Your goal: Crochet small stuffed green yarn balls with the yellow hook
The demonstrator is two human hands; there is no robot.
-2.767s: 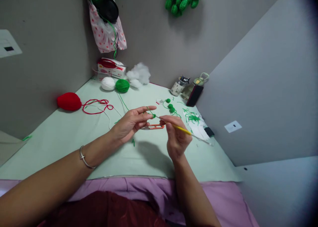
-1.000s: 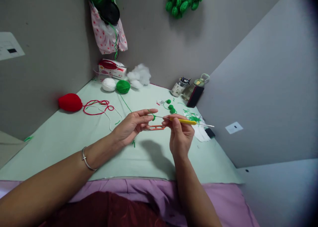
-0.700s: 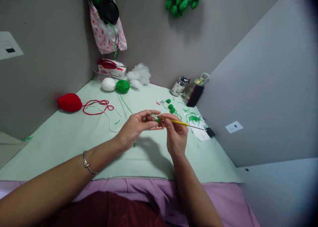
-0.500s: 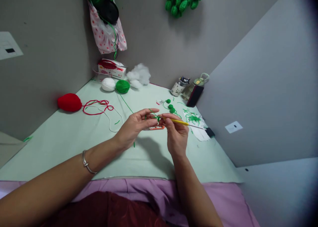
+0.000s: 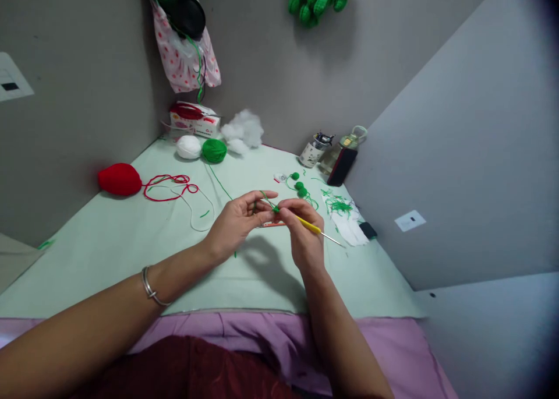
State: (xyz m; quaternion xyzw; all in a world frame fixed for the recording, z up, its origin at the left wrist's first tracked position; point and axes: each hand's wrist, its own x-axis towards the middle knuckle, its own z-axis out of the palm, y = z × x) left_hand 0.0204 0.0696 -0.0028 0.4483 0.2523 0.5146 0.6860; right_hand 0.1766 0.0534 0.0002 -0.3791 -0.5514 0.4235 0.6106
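Observation:
My left hand (image 5: 238, 218) pinches a small piece of green crochet work (image 5: 275, 208), with green yarn looped over its raised index finger. That strand runs back to the green yarn ball (image 5: 214, 150). In my right hand (image 5: 305, 230) is a crochet hook with a yellow grip (image 5: 309, 224); its free metal end points down and right. Thumb and fingertips of this hand meet the green piece, so the hook's working tip is hidden. Below the fingers an orange object (image 5: 271, 225) lies on the table, partly covered. A green yarn tail hangs under my left hand.
On the left lies a red yarn ball (image 5: 120, 179) with loose strands. Farther back are a white yarn ball (image 5: 188, 147), white stuffing (image 5: 243, 132) and scissors on a box (image 5: 194, 119). To the right stand a pen cup (image 5: 311, 153), a bottle, a phone (image 5: 342, 167) and green scraps (image 5: 341, 204) on paper.
The hook has swung so its free end points lower and nearer to me. My right fingers have closed in on the green piece beside my left fingertips.

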